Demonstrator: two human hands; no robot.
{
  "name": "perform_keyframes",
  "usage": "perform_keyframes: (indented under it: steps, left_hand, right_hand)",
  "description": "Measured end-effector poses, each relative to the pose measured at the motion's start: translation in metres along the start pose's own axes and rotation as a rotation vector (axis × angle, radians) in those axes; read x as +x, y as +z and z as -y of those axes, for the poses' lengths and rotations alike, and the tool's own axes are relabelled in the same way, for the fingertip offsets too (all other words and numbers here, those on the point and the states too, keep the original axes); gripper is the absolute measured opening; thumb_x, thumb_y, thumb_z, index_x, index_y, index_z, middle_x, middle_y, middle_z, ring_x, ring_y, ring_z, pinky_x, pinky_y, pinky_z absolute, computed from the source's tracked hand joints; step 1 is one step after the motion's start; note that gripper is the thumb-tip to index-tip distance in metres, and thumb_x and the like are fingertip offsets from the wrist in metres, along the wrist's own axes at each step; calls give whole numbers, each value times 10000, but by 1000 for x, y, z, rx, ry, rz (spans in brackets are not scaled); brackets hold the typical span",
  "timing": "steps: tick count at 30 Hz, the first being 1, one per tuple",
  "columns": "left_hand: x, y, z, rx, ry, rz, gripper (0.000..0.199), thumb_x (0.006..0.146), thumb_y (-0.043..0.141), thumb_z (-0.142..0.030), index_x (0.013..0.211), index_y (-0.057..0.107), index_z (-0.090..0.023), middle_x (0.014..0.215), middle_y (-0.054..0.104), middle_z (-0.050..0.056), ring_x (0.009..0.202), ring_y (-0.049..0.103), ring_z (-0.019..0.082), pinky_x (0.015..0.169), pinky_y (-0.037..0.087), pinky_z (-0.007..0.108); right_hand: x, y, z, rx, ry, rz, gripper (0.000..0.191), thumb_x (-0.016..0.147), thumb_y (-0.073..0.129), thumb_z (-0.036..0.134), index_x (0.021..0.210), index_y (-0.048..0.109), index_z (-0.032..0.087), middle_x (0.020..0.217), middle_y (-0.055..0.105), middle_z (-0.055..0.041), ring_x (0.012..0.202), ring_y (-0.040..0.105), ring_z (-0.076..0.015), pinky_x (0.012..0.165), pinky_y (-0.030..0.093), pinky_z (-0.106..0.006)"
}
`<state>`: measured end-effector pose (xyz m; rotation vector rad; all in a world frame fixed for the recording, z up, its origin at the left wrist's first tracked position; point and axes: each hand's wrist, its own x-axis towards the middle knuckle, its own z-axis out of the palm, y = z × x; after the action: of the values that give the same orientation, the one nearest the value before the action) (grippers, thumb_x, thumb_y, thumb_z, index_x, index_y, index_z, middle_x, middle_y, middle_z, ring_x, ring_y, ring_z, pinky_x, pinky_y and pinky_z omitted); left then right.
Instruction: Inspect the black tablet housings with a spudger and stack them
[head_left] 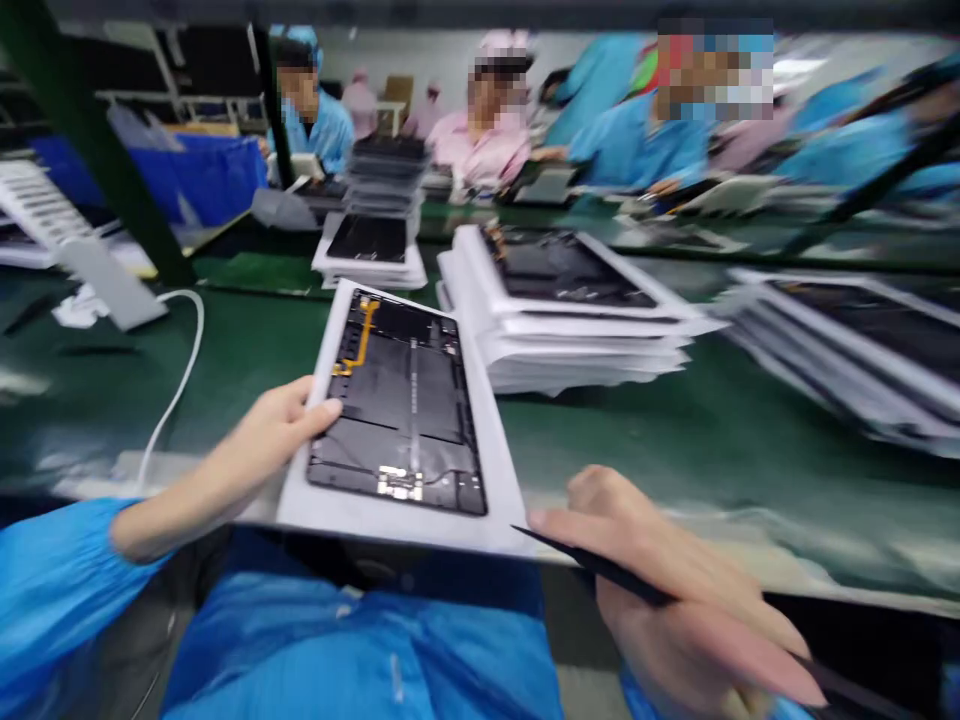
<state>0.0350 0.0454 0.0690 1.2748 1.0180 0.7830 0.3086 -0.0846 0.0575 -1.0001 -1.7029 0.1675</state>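
Observation:
An opened tablet body [405, 400] with black inner parts and an orange flex cable lies on a white foam sheet [499, 455] at the front edge of the green bench. My left hand [262, 435] grips the left side of the sheet and tablet, its thumb on the tablet's edge. At the lower right, my right hand [667, 590] is closed around thin black tweezers [592, 565], their tip over the sheet's front right corner. My right index finger reaches toward that same corner.
Stacks of tablets between white sheets stand behind [577, 330], at the right [862, 350] and farther back [382, 200]. A white cable [196, 340] curves across the bench [255, 350] at left, near a grey-white stand [112, 285]. Several people sit opposite.

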Motion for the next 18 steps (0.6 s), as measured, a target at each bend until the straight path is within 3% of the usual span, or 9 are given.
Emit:
perform_keyframes:
  steps: [2,4,7,8,11,14,18]
  left_hand:
    - [-3,2,29,48,-9,1,542,765,754,-537,1145,662,-162,926,757,45,801,727,227,768,599,321]
    - [-2,-3,46,179,11,41,619,843,670,-534,1323,572,-156,861,746,30,714,709,200,664,573,276]
    - [-6,-20,48,592,113,164,686,975,531,-462,1564,294,-202,692,671,-32,530,610,148,543,475,223]
    - [-9,-26,45,773,185,182,630,1008,484,-430,1570,289,-220,670,641,-38,520,584,144,550,457,225]
    - [-17,-38,42,1185,474,111,351,1053,389,-323,1331,576,-220,793,631,21,693,604,170,676,466,267]
    - [-14,-40,47,1161,636,136,238,1056,406,-289,1110,621,-202,1022,620,66,924,603,195,801,478,297]
    - [-5,-34,44,995,632,309,148,1051,467,-321,1065,565,-210,1075,557,56,944,565,182,793,463,289]
  right_hand:
    - [-9,33,3,224,59,-28,390,1037,440,463,1005,752,229,692,614,-39,630,582,-184,542,445,-340]
    - [-14,64,6,284,118,-15,160,985,604,299,1027,737,220,758,672,-43,699,641,-201,616,500,-355]
    - [-19,95,8,197,111,108,249,912,646,82,1106,721,217,905,735,-55,845,695,-214,750,552,-367]
    - [-21,101,7,159,91,138,294,900,638,45,1129,714,213,938,740,-55,875,695,-210,784,555,-366]
    - [-27,108,3,63,59,157,341,890,621,1,1155,693,202,985,737,-54,950,681,-205,859,550,-369]
    - [-29,107,0,16,70,159,332,899,606,-3,1150,682,202,1007,733,-56,1012,676,-211,887,547,-367]
    - [-28,106,0,-9,78,179,323,905,596,2,1147,678,200,1005,727,-58,1013,679,-214,881,553,-362]
